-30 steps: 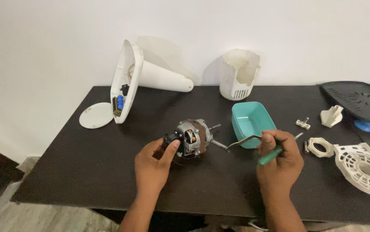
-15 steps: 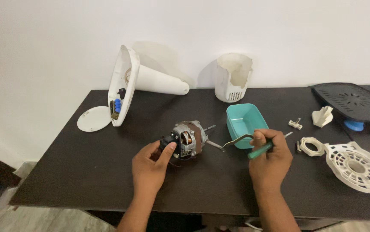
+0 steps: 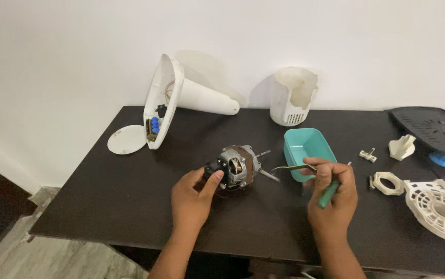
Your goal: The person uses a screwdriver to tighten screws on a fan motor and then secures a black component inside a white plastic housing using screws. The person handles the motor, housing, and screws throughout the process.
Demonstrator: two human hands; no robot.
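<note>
White fan base point(image 3: 181, 98), teal tray point(image 3: 310, 150), grille point(image 3: 442, 209)

Packages, labels, signs, screens: none in view. No box, wrapper, printed tag, notice or display shows anywhere in the frame, from the white wall across the upper half to the dark bench across the lower half.
</note>
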